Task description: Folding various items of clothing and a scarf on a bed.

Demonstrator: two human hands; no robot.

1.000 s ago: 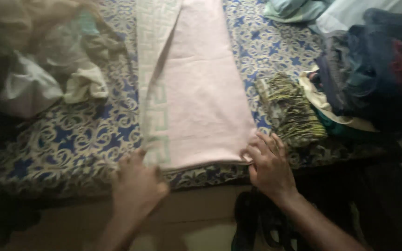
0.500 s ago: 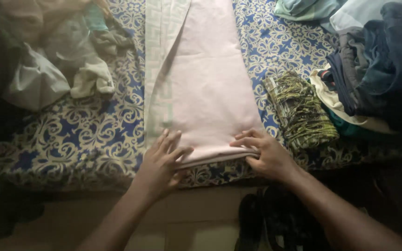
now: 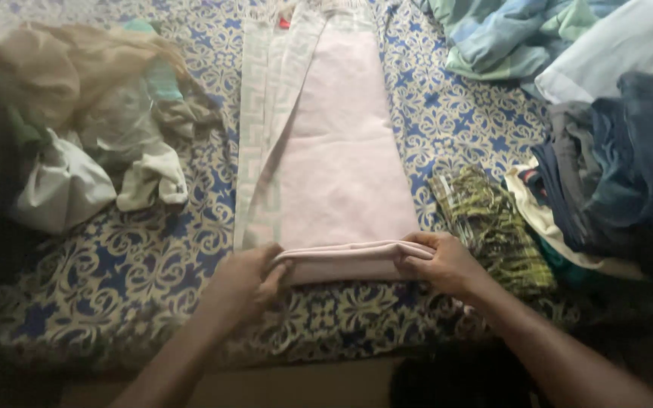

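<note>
A long pale pink cloth [image 3: 341,143] with a white and green patterned border lies lengthwise on a bed covered by a blue and cream patterned sheet [image 3: 153,257]. Its near end is turned up into a thick fold [image 3: 341,261]. My left hand [image 3: 247,279] grips the left end of that fold. My right hand [image 3: 440,261] grips the right end, fingers curled over the edge.
A folded green and dark striped cloth [image 3: 496,227] lies just right of my right hand. A heap of dark and blue clothes [image 3: 614,166] fills the right side. Crumpled white and beige garments [image 3: 92,128] lie at the left. Light blue fabric [image 3: 508,38] sits at the top right.
Both hands went from pressing the flat near edge of the pink cloth to gripping it and turning it away from me into a fold. The view has shifted forward over the bed.
</note>
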